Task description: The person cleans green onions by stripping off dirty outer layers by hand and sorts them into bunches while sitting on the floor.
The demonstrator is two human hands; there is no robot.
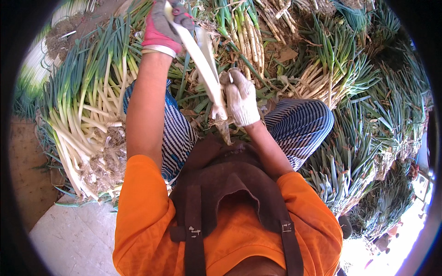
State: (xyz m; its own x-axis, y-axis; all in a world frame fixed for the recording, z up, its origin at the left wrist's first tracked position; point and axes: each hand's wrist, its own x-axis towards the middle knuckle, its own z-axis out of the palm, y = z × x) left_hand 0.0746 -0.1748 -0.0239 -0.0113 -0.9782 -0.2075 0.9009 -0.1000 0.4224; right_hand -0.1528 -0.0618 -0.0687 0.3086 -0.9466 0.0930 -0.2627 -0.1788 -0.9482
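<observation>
A long green onion (202, 62) slants down in front of me, its root end low and its top near the upper edge. My left hand (164, 26), in a grey and pink glove, grips its upper part. My right hand (241, 95), in a white knitted glove, is curled beside the lower stalk; a small pale or shiny piece shows at its fingers, and I cannot tell what it is. A whitish, blurred strip of leaf (207, 48) hangs alongside the stalk, its lower end near my right fingers. Below the roots a brownish, pointed piece (225, 132) sticks down.
Cleaned green onions (93, 103) lie piled at the left with their roots towards me. Unpeeled bunches (319, 76) lie ahead and at the right, with a large leafy stack (345, 165) beside my right knee. Loose leaves cover the ground between my knees. A pale board (76, 234) lies at lower left.
</observation>
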